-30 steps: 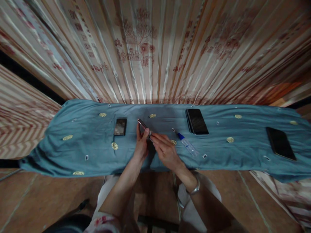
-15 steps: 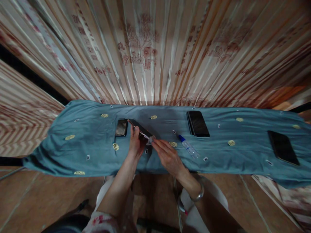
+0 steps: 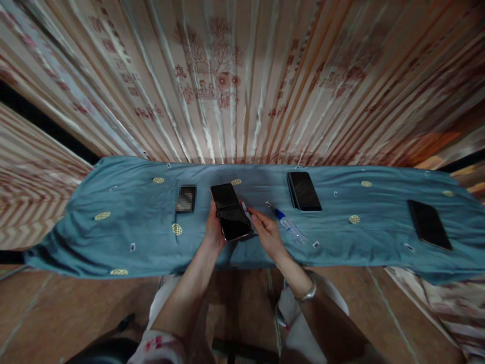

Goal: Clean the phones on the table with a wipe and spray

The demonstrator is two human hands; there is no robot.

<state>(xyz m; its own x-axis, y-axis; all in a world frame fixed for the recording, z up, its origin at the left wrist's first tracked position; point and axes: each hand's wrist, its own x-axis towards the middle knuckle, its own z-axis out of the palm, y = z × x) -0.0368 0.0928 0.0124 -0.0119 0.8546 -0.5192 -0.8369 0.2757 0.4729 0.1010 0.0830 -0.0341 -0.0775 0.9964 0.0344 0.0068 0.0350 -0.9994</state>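
A black phone (image 3: 230, 211) lies screen up, tilted a little, over the middle of the table covered in blue cloth (image 3: 125, 227). My left hand (image 3: 214, 230) grips its left edge. My right hand (image 3: 266, 230) holds its right edge, with a small white piece pinched in the fingertips against the phone's side. A small clear bottle with a blue cap (image 3: 288, 226) lies on the cloth just right of my right hand.
A small dark card-like object (image 3: 186, 198) lies left of the held phone. A second black phone (image 3: 303, 190) rests further right, and a third (image 3: 429, 224) near the cloth's right end. A patterned curtain (image 3: 235, 86) hangs behind the table. Tiled floor lies below.
The phone was held on edge between my hands; it has now turned flat with its dark screen facing up, and my right hand has shifted to its right side.
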